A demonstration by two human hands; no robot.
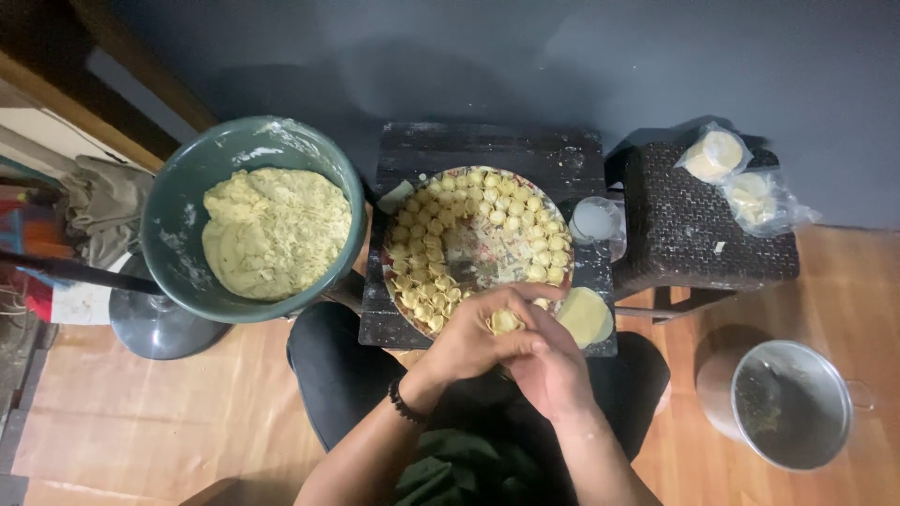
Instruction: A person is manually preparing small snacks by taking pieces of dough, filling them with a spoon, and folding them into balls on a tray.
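Both hands meet just off the near edge of the small dark counter [487,150]. The left hand [469,345] and right hand [548,370] have their fingers pressed together, pinching a small folded dumpling [504,321]. Behind it sits the plate [476,245] ringed with finished dumplings; a round wrapper [586,317] lies at the counter's near right corner.

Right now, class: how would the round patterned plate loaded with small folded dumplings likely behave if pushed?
The round patterned plate probably feels heavy, being ringed with dumplings. It overhangs the small dark table at the near edge, so it might tip. The loose dumplings would likely slide.
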